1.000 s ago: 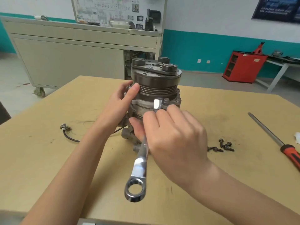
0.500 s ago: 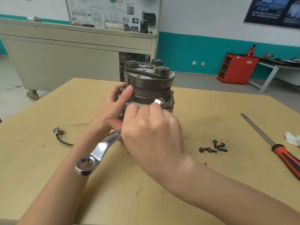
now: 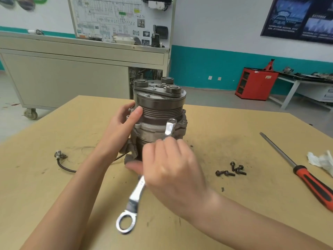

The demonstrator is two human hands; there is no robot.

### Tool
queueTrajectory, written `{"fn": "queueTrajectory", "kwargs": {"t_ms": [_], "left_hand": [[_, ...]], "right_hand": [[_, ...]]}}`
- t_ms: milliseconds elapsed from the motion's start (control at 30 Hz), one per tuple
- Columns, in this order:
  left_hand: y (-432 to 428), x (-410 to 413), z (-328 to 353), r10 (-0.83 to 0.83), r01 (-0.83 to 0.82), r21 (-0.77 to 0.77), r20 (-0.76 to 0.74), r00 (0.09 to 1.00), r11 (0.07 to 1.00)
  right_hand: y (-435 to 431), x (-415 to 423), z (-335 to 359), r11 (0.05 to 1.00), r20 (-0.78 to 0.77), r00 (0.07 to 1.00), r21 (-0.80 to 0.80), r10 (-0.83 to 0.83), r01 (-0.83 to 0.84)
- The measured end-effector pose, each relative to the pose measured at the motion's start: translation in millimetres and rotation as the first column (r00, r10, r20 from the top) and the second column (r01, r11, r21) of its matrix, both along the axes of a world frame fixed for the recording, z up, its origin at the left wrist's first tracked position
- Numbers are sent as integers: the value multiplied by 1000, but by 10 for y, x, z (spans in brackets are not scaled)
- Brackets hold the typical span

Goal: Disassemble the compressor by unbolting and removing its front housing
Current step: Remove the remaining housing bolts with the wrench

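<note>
The grey compressor point(image 3: 158, 109) stands upright in the middle of the tan table point(image 3: 252, 134), pulley end up. My left hand point(image 3: 122, 127) holds its left side, thumb on the grooved pulley. My right hand point(image 3: 173, 170) grips the middle of a silver double-ring wrench point(image 3: 135, 197). The wrench's upper ring point(image 3: 171, 123) sits at a bolt on the front housing flange point(image 3: 149, 129), and its free ring points down toward me. Several removed dark bolts point(image 3: 232, 170) lie on the table to the right.
A long screwdriver with a red-black handle point(image 3: 310, 181) lies at the right, beside a crumpled white rag point(image 3: 322, 159). A loose cable with a connector point(image 3: 61, 159) lies at the left. A beige trolley cabinet point(image 3: 72, 76) and a red box point(image 3: 255, 83) stand behind.
The wrench's free end swung left and has come back toward me, while the upper ring stayed at the flange bolt. My left hand kept its hold on the compressor.
</note>
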State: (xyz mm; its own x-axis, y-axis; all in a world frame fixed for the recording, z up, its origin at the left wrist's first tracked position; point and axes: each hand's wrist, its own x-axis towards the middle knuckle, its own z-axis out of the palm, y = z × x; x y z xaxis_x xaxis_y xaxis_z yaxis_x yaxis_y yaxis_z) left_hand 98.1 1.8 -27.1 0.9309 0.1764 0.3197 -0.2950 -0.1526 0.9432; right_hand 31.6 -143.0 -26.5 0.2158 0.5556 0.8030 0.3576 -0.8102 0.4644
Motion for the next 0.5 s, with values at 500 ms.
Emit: {"fn": "queueTrajectory", "kwargs": {"t_ms": [500], "left_hand": [[-42,40,-66,101,-111,92,108,989,990]], "right_hand": [[-791,1068,-4,141,-8,-382,936,924,323]]}}
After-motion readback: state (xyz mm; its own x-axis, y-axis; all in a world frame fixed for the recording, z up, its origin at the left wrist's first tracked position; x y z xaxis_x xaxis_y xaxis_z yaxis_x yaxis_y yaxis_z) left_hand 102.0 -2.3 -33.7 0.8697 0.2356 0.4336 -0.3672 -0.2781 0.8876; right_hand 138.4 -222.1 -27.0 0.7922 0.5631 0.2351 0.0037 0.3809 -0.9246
